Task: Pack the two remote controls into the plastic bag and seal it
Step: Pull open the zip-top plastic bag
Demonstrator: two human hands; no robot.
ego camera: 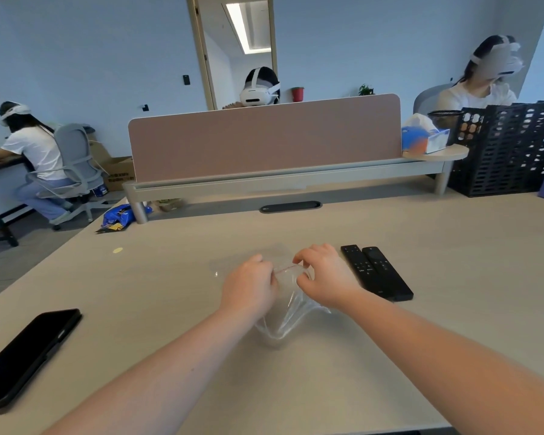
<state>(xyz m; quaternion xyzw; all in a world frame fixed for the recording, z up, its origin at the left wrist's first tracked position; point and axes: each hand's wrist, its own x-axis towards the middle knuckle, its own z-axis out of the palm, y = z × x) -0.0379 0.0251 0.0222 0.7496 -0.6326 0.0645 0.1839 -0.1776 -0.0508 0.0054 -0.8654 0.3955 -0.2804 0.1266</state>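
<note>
A clear plastic bag (pixel 288 312) with a red zip strip along its mouth hangs just above the beige table (pixel 327 387). My left hand (pixel 248 285) pinches the left end of that strip, and my right hand (pixel 322 274) pinches the right end. The bag's body droops toward me between my wrists and looks to hold nothing. Two black remote controls (pixel 376 271) lie side by side on the table, just right of my right hand, pointing away from me.
A black phone (pixel 25 356) lies face up at the table's front left. A cable slot (pixel 291 207) and a pink divider (pixel 264 139) stand at the far edge. Black crates (pixel 509 149) and a tissue box (pixel 424 138) sit far right. Several people sit beyond.
</note>
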